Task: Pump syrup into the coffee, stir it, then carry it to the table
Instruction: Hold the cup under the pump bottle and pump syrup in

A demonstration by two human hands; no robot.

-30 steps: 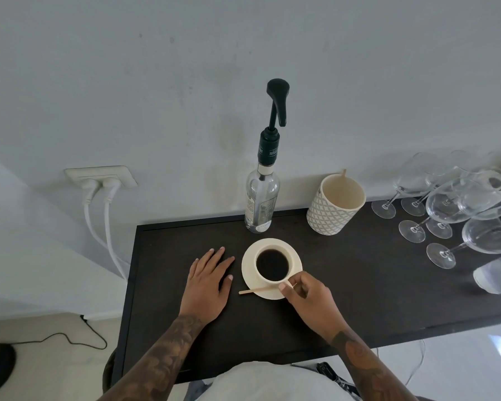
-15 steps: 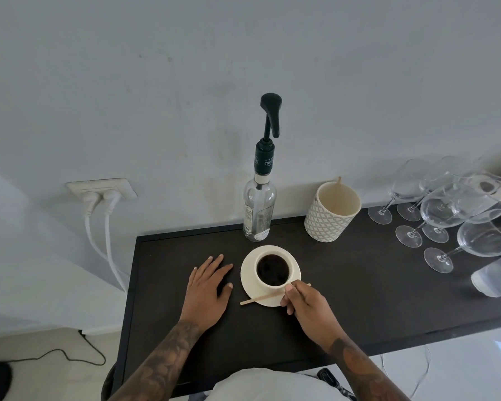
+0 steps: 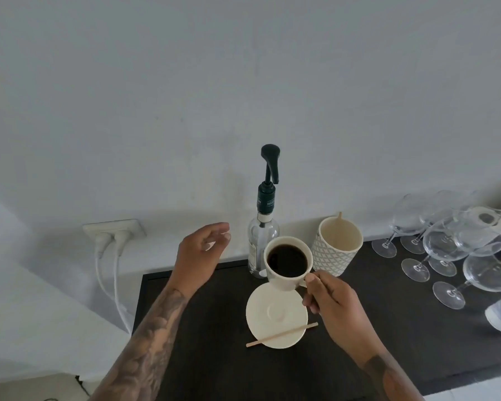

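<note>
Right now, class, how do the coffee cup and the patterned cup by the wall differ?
The coffee cup is lifted off its saucer, gripped at the handle by the right hand; the patterned cup stands untouched on the dark counter. The coffee cup holds black coffee and is plain cream; the patterned cup has a lattice print and a wooden stick inside. Both are cream inside and upright.

wine glasses (image 3: 457, 256) crowding right, bare countertop (image 3: 203, 328) left, seemingly passable

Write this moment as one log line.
right hand: holds cup above saucer | left hand: raised, empty | stirrer: on saucer
</note>
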